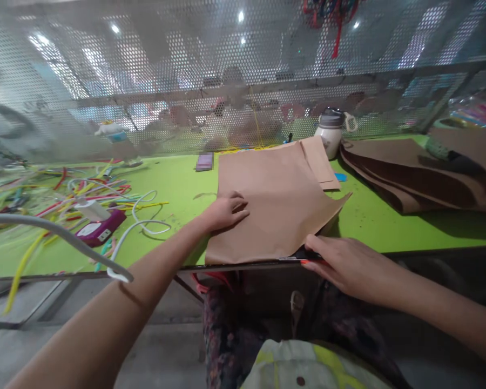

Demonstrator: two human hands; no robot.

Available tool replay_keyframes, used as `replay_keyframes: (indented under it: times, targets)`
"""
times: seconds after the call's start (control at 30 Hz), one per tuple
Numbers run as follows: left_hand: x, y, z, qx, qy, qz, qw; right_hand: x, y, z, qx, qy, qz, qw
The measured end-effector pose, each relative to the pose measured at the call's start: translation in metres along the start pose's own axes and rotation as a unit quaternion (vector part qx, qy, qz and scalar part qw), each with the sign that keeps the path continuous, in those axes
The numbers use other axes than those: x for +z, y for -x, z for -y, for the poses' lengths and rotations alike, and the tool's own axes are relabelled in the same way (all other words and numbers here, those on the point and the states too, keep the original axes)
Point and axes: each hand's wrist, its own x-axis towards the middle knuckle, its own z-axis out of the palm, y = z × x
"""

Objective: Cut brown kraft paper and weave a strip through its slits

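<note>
A large sheet of brown kraft paper [263, 189] lies on the green table in front of me, its right front corner lifted and curled. My left hand [225, 212] rests on the left part of the sheet, fingers stretched out and a little apart. Down at the table's front edge, my right hand [328, 259] is closed around a utility knife [303, 261] with a black and orange-red handle. Its thin metal blade points left, along the front edge of the paper. Most of the handle is hidden by the fingers.
A tangle of coloured strands [81, 186] lies left, with a purple power strip [101, 228] and a white cable [56, 221] crossing near my left forearm. Behind stand a phone [204, 161] and a white bottle [329, 132]. Folded brown paper [409, 178] lies right, before a perforated screen [178, 70].
</note>
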Motion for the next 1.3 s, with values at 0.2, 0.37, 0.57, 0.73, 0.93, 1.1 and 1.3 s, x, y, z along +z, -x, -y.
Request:
replay_keyframes:
  times: [0.2, 0.37, 0.57, 0.73, 0.93, 1.1, 1.3]
  targets:
    - [0.006, 0.011, 0.008, 0.034, -0.048, -0.011, 0.998, 0.005, 0.003, -0.005, -0.006, -0.020, -0.013, 1.000]
    - [0.005, 0.007, 0.006, 0.049, -0.084, 0.002, 0.995, 0.008, 0.015, -0.005, -0.009, -0.041, -0.002, 0.999]
    - [0.006, 0.009, 0.005, 0.041, -0.085, -0.007, 0.996, 0.007, 0.021, 0.008, -0.013, -0.040, -0.031, 0.999]
    - [0.008, 0.009, 0.005, 0.040, -0.080, -0.011, 0.996, 0.008, 0.033, 0.005, -0.015, -0.052, -0.031, 0.998]
    - [0.008, 0.007, 0.008, 0.041, -0.067, -0.017, 0.997, 0.011, 0.068, -0.005, 0.060, -0.078, -0.054, 0.994]
    - [0.007, 0.008, 0.008, 0.040, -0.071, -0.019, 0.997, 0.012, 0.068, -0.005, 0.093, -0.085, -0.060, 0.990]
    - [0.006, 0.008, 0.008, 0.037, -0.063, -0.015, 0.997, 0.014, 0.069, -0.011, 0.125, -0.085, -0.055, 0.987]
